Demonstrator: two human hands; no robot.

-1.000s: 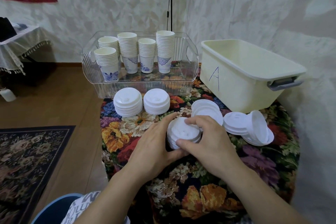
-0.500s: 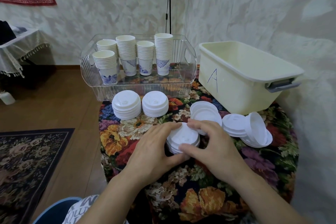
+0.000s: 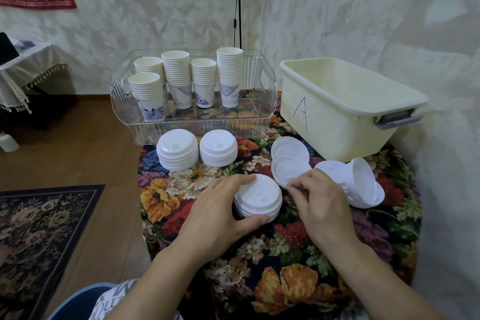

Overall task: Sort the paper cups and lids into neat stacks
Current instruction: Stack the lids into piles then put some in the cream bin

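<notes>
Head view: your left hand (image 3: pixel 215 213) still grips the near lid stack (image 3: pixel 258 199) on the bench (image 3: pixel 285 254), while your right hand (image 3: pixel 318 201) has let go, fingers loosely curled, reaching toward the loose lids (image 3: pixel 288 158) behind; that stack looks squared.

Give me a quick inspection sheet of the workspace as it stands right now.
Surface: round table under a floral cloth.
Job's things: five cup stacks in the clear tray; two neat lid stacks in front of it; a third lid stack at the hands; loose lids and a tipped lid pile to its right.
Clutter: cream bin marked A.
Hands: left hand holds the third stack; right hand curled at the loose lids, grip unclear.
Cables: black cord down the wall.
Surroundings: wall hanging, draped side table, floor rug.
</notes>
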